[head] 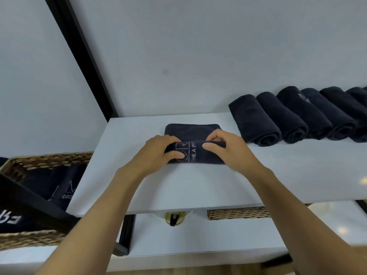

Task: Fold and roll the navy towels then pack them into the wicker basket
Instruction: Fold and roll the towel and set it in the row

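Head view. All places are given relative to the shelf.

- Shelf (pixel 198 185): white, flat, against a pale wall.
- Towel (pixel 195 153): navy with white lettering on top. It lies on the middle of the shelf, toward the back. The near part is rolled up and the far part lies flat on the shelf behind the roll.
- Left hand (pixel 162 149): at the roll's left end, fingers curled over the top and thumb on the near side, gripping the towel.
- Right hand (pixel 224 149): at the roll's right end, fingers bent over the top and thumb on the near side, pinching the towel.
- Rolled towels (pixel 278 118): several, navy, in a row with sides touching. They sit on the shelf's back right part and run out of frame to the right.
- Basket (pixel 39 161): wicker, left of the shelf and lower, with its rim just beside the shelf's left edge.
- Packed towels (pixel 61 185): navy with white lettering, inside the basket.
- Second basket (pixel 238 213): wicker, under the shelf's front edge toward the right, mostly hidden.
- Post (pixel 83 56): black, rising from the shelf's back left corner.
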`<state>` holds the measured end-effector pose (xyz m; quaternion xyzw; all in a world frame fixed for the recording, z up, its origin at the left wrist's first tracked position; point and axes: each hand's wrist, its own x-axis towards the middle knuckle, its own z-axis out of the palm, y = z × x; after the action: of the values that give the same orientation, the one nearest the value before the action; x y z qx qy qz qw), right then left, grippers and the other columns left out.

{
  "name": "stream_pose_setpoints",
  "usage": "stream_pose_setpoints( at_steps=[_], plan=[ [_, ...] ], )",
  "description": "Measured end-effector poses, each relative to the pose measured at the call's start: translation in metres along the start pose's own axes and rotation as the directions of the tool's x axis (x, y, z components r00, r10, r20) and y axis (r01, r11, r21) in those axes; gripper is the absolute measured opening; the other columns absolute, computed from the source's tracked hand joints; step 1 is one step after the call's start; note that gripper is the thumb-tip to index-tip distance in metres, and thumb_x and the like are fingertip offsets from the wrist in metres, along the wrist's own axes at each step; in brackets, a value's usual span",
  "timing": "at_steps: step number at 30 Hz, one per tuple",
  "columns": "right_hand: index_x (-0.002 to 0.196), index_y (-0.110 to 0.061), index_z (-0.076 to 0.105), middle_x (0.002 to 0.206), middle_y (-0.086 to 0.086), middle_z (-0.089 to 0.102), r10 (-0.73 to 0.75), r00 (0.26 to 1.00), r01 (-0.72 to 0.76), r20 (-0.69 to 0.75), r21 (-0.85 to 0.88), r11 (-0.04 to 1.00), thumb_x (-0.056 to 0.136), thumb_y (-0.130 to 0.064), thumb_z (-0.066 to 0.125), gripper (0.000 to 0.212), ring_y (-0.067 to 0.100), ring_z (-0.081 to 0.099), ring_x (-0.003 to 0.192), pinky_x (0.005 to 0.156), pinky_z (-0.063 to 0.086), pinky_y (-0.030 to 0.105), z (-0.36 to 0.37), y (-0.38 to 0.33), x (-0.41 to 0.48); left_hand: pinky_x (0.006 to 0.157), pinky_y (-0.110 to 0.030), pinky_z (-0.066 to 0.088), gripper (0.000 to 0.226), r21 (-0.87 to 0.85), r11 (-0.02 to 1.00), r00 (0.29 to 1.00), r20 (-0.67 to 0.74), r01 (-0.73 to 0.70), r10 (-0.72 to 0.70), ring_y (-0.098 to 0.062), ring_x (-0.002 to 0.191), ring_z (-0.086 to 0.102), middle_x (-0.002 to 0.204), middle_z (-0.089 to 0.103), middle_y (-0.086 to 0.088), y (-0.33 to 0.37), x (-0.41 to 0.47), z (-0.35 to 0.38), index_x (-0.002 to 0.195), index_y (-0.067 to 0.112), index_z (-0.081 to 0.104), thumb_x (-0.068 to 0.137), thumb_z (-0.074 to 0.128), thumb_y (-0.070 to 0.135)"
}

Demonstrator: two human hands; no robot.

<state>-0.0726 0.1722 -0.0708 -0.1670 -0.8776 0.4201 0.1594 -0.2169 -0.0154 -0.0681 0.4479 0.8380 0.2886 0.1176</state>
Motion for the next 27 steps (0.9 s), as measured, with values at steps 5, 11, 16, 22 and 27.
stream_pose_setpoints(
  at_steps=[5,11,16,22,27],
  plan=[
    [0.08,-0.028,0.07,0.084,-0.014,0.068,-0.021,0.994,0.014,-0.107,-0.07,0.997,0.089,-0.042,0.065,0.017,0.004,0.061,0.081,0.074,0.046,0.024,0.004,-0.003,-0.013,0.075,-0.028,0.053,0.014,-0.289,0.95,0.974,0.219,0.123,-0.06,-0.012,0.085,0.068,0.09,0.072,0.005,0.002,-0.003,-0.014,0.099,0.021,0.071,0.093,0.063,0.032],
    [0.114,-0.032,0.066,0.119,-0.014,0.057,-0.305,0.942,0.227,-0.141,-0.403,0.887,0.078,-0.052,0.07,0.042,0.012,0.05,0.109,0.087,0.03,0.031,0.022,0.011,-0.028,0.079,-0.029,0.046,0.029,-0.223,0.955,0.972,0.177,0.193,-0.155,-0.013,0.081,0.062,0.084,0.067,0.006,0.005,0.019,-0.011,0.087,0.019,0.068,0.094,0.057,0.044],
    [0.114,-0.036,0.065,0.114,-0.014,0.062,-0.136,0.99,0.115,-0.035,-0.357,0.927,0.089,-0.05,0.06,0.028,0.011,0.052,0.106,0.09,0.03,0.034,0.008,0.009,0.002,0.079,-0.033,0.041,0.037,0.305,0.951,0.894,-0.413,-0.044,0.173,-0.021,0.089,0.056,0.095,0.064,0.002,0.004,0.012,0.017,0.095,0.02,0.069,0.089,0.053,0.053],
    [0.102,-0.037,0.07,0.102,-0.009,0.061,-0.042,0.997,0.021,-0.066,-0.29,0.957,0.091,-0.047,0.058,0.019,0.013,0.057,0.099,0.095,0.042,0.044,0.009,0.008,0.039,0.092,-0.038,0.036,0.057,0.41,0.91,0.949,-0.256,-0.069,0.187,-0.025,0.116,0.051,0.121,0.061,0.0,0.0,0.007,0.031,0.126,0.017,0.058,0.077,0.076,0.041],
    [0.119,-0.031,0.064,0.12,-0.011,0.059,-0.297,0.937,0.19,-0.183,-0.447,0.874,0.085,-0.05,0.065,0.039,0.013,0.05,0.112,0.087,0.031,0.032,0.028,0.018,0.002,0.078,-0.024,0.044,0.039,-0.039,0.997,0.997,0.031,0.068,-0.066,-0.016,0.094,0.057,0.093,0.063,0.007,0.008,0.034,-0.008,0.111,0.021,0.066,0.075,0.081,0.025]
  ],
)
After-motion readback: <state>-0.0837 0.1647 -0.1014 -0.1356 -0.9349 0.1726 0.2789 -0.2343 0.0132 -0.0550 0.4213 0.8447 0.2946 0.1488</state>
